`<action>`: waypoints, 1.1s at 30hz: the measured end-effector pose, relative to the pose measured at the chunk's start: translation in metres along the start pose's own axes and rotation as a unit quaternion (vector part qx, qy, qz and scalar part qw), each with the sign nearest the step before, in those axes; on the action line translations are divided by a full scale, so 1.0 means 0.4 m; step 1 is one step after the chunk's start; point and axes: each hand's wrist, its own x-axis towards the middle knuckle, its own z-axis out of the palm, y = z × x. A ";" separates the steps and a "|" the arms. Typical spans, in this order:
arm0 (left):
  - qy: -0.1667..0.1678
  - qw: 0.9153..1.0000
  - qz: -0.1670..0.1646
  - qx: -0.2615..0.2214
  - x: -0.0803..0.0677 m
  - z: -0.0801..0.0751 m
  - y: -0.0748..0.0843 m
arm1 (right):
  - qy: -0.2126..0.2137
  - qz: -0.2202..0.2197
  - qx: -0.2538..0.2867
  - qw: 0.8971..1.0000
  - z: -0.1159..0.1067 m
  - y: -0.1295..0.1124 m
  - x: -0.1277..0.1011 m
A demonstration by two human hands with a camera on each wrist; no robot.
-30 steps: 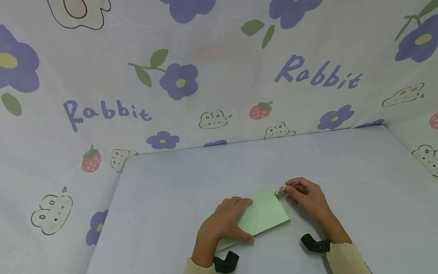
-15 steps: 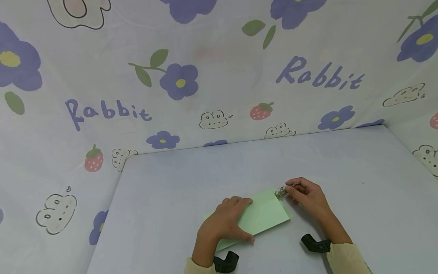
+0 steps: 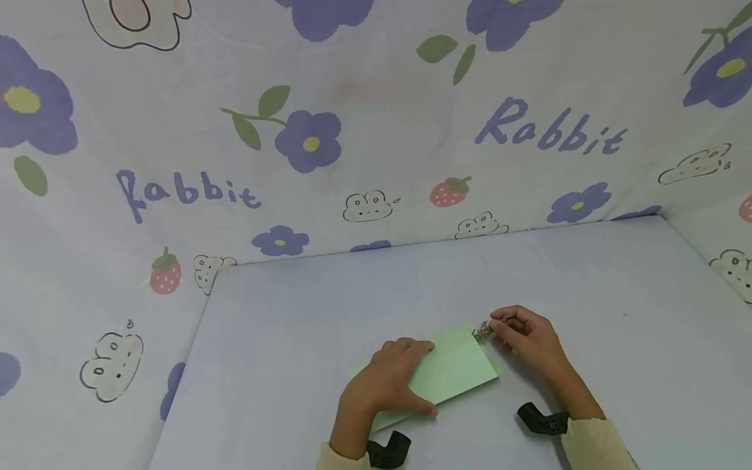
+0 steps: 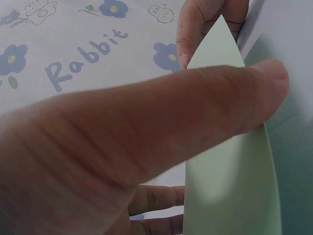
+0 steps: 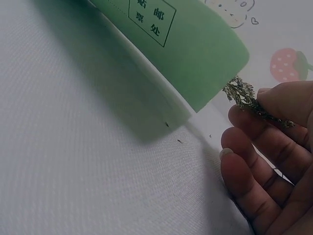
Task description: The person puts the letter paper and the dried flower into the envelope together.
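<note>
A pale green paper envelope (image 3: 452,365) is tilted above the white surface, its right end slightly parted. My left hand (image 3: 384,378) grips it across its width, the thumb along the near long edge and the fingers over the far side. In the left wrist view the thumb (image 4: 220,100) crosses the paper. Between thumb and index finger, my right hand (image 3: 531,336) pinches a dried, seedy sprig (image 5: 239,93). The sprig's tip meets the envelope's right end at the upper corner, and its end there is hidden by the paper. Printed characters mark the envelope in the right wrist view.
A white tabletop (image 3: 294,326) spreads around both hands. Tiny dark crumbs (image 5: 180,141) lie on it below the envelope. Behind stands a cloth backdrop (image 3: 388,143) with flowers, strawberries and the word Rabbit. Black wrist mounts (image 3: 540,419) sit on both wrists.
Both hands, the envelope and the sprig hold almost still. The left part of the patterned backdrop has shifted slightly to the right.
</note>
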 end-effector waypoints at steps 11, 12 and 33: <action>0.001 1.000 -0.004 0.005 0.002 0.002 -0.001 | 0.002 0.003 -0.011 1.000 0.003 0.010 0.004; 0.001 1.000 -0.004 0.003 0.002 0.002 -0.001 | 0.003 0.003 -0.013 1.000 0.003 0.012 0.004; 0.001 1.000 -0.002 -0.001 0.005 0.009 -0.002 | 0.001 -0.005 -0.013 1.000 0.008 0.018 0.004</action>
